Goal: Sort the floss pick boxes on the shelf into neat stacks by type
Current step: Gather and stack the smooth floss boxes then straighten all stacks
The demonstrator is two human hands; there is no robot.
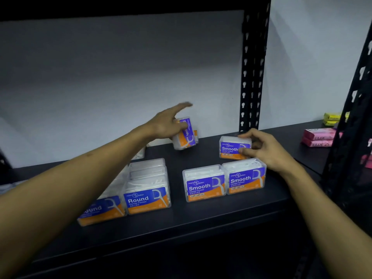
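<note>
Clear floss pick boxes with blue and orange labels stand on a dark shelf [201, 216]. Two rows of "Round" boxes [147, 200] sit at the front left. Two "Smooth" boxes [204, 185] stand side by side at the front right. My left hand [169, 122] grips a tilted "Smooth" box [186, 137] at the back, its forefinger stretched out; another box shows just behind it. My right hand [261, 147] pinches an upright "Smooth" box [233, 149] behind the front right pair.
A black perforated upright [252, 73] rises behind the boxes and another [350, 121] stands at the right. Pink soap packs [320, 137] and yellow packs [332, 118] lie on the neighbouring shelf. A white wall backs the shelf.
</note>
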